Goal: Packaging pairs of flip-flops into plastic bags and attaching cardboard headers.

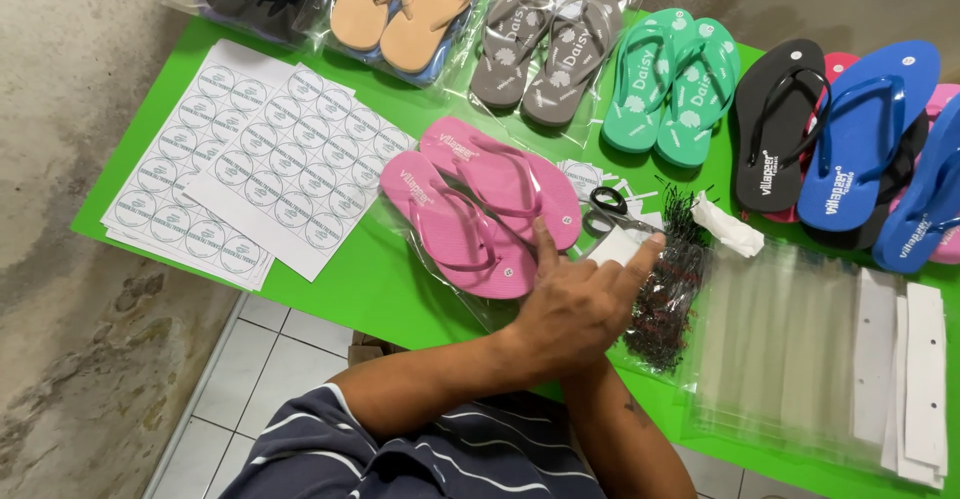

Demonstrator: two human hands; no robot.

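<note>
Pink rubber flip-flops (480,204), a pair inside a clear plastic sleeve, are lying on the bright green tabletop (380,289), just left of the person's hands. The left hand (575,304) is lying over the right one, fingers spread and extended, gripping nothing, its index finger nearly touching the nearer sandal's heel. The right hand is mostly hidden beneath it, so whether it is clasping anything cannot be told. A pile of small black fasteners (670,279) is sitting just right of the hands, with black-handled scissors (606,204) beyond. Sheets of round white stickers (255,164) are lying to the left, and stacked clear bags with white card headers (830,359) to the right.
</note>
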